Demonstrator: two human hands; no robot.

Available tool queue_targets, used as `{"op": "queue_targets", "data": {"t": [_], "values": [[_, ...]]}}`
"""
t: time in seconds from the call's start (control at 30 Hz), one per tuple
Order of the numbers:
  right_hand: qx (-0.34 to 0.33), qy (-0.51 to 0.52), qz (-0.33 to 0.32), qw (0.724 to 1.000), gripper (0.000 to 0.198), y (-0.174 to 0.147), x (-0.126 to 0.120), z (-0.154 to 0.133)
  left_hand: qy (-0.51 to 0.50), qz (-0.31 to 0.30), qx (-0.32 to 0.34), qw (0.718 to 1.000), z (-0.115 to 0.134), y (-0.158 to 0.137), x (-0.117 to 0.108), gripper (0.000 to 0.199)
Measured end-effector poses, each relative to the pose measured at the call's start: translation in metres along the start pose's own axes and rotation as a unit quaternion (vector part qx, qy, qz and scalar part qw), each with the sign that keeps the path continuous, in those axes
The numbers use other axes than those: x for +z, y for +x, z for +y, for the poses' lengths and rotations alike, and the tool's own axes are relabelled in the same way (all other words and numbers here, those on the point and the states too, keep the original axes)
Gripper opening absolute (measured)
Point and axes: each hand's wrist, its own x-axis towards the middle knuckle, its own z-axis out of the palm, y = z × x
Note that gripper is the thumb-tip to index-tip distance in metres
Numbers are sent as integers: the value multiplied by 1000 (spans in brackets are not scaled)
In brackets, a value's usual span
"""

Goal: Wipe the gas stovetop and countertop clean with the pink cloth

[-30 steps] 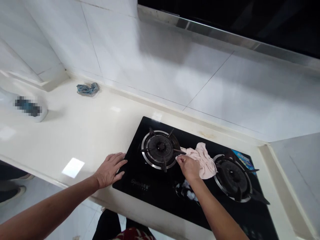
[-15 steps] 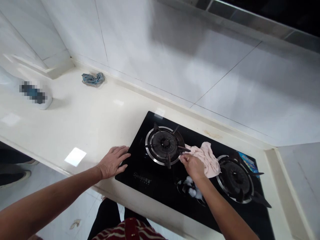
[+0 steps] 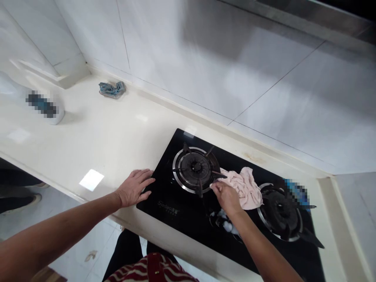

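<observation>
My right hand (image 3: 227,197) is closed in a pinch at the near left edge of a crumpled pale pink cloth (image 3: 245,188). Its fingertips meet beside the metal rim of the left burner (image 3: 196,167), and the exact grip is partly hidden by the fingers. The cloth lies bunched on the black glass gas stove (image 3: 188,213), between the left burner and the right burner (image 3: 280,209). My left hand (image 3: 135,187) rests flat on the countertop with its fingers spread, the tips at the stove's left edge.
On the cream countertop (image 3: 114,129) a white bottle (image 3: 58,111) lies at the left, and a crumpled blue-grey packet (image 3: 112,90) sits by the wall. Shiny control knobs (image 3: 227,226) are near my right forearm. A blue sticker (image 3: 298,194) marks the stove's right corner. Someone's shoe (image 3: 31,203) shows below.
The view has shifted slightly, moving the stove a little to the right in the picture. Both hands and the cloth keep nearly the same places on the stove and counter.
</observation>
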Motion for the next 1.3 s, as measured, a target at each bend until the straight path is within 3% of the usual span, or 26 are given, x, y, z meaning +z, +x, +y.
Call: {"op": "queue_targets", "data": {"t": [0.1, 0.23, 0.4, 0.53, 0.7, 0.87, 1.07, 1.2, 1.3], "values": [[9, -6, 13, 1000, 38, -3, 1, -3, -4, -5, -4, 1000, 1, 1, -2, 45], [-42, 13, -19, 999, 37, -8, 1, -8, -13, -8, -6, 1000, 1, 2, -3, 46], [2, -5, -32, 999, 35, -11, 1, -20, -11, -4, -7, 1000, 0, 1, -2, 45], [-71, 19, -87, 993, 30, -15, -1, -25, -18, -6, -10, 1000, 1, 1, -2, 45], [28, -34, -76, 996, 30, -9, -13, -21, -19, -9, -11, 1000, 1, 1, -3, 45], [-59, 10, -117, 991, 24, -17, -4, -39, -20, -10, -13, 1000, 1, 2, -3, 44], [-1, 2, -63, 998, 33, -9, -7, -14, -25, -15, -17, 999, 0, 2, -4, 45], [-75, 44, -96, 992, 24, -18, -1, -33, -11, -15, -15, 1000, 0, -1, -4, 45], [-107, 69, -84, 988, 21, -19, 1, -38, 8, 6, -43, 999, 18, 5, -2, 46]]}}
